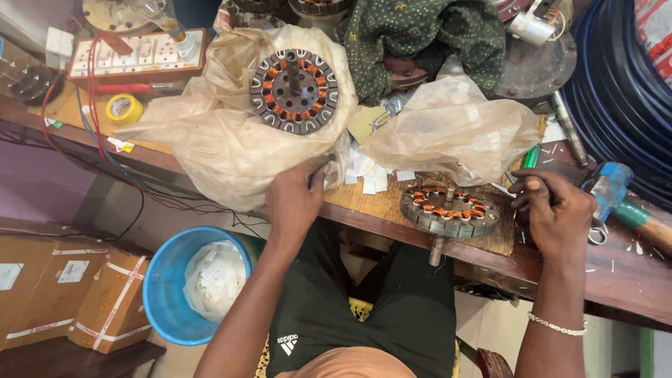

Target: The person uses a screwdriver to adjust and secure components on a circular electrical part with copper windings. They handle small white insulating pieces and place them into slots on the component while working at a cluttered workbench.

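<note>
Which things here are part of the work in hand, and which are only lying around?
In use:
- left hand, on the plastic bag
- right hand, beside the wound stator
- second stator, on the bag

Lying about:
- yellow tape roll
- switch board
- blue bucket
- hammer
- green cloth
- cardboard boxes

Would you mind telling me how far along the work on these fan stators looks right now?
Looks done: the stator near the bench edge already carries copper coils in its slots. A second stator lies on a plastic sheet, also wound. In hand: the left hand presses on that sheet's edge; the right hand rests beside the near stator, whether holding anything I cannot tell. Left: both stators lie bare, unassembled.
</note>
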